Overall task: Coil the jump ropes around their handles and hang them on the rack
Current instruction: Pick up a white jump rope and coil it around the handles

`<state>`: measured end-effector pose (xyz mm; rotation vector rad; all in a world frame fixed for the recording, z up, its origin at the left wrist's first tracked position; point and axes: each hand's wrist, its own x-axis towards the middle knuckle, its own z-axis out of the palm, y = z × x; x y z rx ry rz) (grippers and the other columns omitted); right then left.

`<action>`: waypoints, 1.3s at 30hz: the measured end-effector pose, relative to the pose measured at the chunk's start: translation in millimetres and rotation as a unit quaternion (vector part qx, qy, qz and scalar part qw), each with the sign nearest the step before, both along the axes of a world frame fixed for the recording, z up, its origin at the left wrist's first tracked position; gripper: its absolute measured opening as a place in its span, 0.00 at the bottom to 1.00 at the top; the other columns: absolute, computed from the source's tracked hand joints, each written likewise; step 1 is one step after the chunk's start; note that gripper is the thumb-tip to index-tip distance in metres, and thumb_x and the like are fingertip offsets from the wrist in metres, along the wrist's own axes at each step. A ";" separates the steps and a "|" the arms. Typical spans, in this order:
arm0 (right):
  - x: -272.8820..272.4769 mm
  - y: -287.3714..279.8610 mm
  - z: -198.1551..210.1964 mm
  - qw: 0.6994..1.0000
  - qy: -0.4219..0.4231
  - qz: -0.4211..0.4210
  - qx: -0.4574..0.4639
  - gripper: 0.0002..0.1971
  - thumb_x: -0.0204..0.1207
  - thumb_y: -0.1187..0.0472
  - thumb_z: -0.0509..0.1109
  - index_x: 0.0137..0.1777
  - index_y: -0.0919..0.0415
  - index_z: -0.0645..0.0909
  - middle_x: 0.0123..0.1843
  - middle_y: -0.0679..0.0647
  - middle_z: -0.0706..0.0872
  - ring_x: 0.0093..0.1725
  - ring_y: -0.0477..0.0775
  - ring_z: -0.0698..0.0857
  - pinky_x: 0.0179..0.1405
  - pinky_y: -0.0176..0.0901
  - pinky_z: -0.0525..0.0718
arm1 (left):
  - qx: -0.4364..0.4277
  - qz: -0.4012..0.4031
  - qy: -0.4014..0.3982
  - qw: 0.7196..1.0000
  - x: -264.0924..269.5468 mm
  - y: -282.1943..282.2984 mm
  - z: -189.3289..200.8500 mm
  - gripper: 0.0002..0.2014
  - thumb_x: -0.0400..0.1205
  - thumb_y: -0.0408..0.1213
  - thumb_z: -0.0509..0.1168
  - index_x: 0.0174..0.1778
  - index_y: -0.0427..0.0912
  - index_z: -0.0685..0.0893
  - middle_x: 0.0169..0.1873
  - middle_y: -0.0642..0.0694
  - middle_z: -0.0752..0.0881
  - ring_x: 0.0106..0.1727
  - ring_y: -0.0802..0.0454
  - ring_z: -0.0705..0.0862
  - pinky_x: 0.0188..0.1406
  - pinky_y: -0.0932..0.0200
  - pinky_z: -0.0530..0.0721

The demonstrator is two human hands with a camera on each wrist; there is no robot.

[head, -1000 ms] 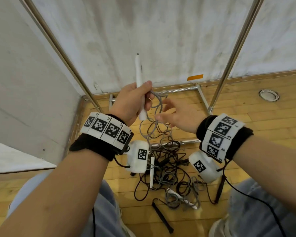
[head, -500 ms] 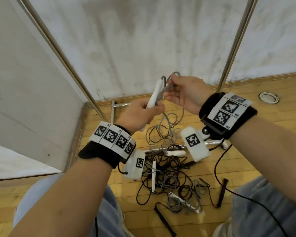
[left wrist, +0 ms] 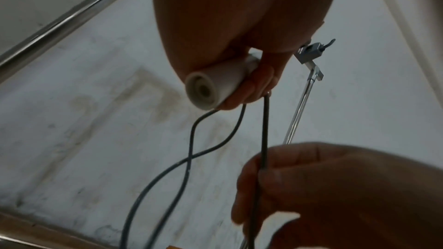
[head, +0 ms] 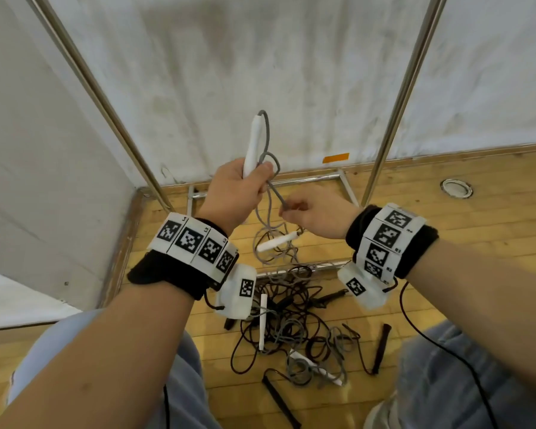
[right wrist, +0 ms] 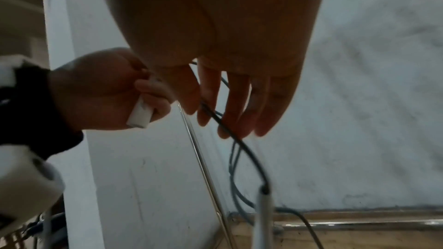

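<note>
My left hand (head: 240,188) grips a white jump-rope handle (head: 253,140) upright in front of the wall. Its grey rope (head: 267,134) leaves the handle's top, makes a loop at my fingers, then runs down to my right hand (head: 310,212), which pinches it just below and right of the left. The rope's other white handle (head: 275,243) dangles under the hands. The left wrist view shows the handle's butt end (left wrist: 208,87) in my fist and the rope (left wrist: 264,130) taut down to the right hand (left wrist: 311,186). In the right wrist view the rope (right wrist: 242,143) passes between my right fingers (right wrist: 239,101).
A tangle of grey and dark ropes (head: 291,320) with black and white handles lies on the wooden floor between my knees. The rack's metal poles (head: 106,97) (head: 404,88) rise left and right, its base bar (head: 307,179) along the wall. A rack hook (left wrist: 309,54) shows above.
My right hand has come down from the handle's top to below the left hand, drawing the rope with it. The left hand has risen and stood the handle more upright.
</note>
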<state>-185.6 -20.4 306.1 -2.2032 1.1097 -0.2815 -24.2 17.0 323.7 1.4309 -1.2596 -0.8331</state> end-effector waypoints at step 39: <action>1.3 -15.5 53.0 0.548 -0.624 -0.255 0.496 0.13 0.85 0.65 0.56 0.39 0.67 0.74 0.22 0.55 0.77 0.17 0.47 0.79 0.17 0.30 0.80 | 0.020 -0.015 -0.003 1.000 -24.8 -11.4 -24.5 0.18 0.70 0.40 0.79 0.50 0.58 0.80 0.47 0.54 0.83 0.43 0.65 0.81 0.39 0.71 0.81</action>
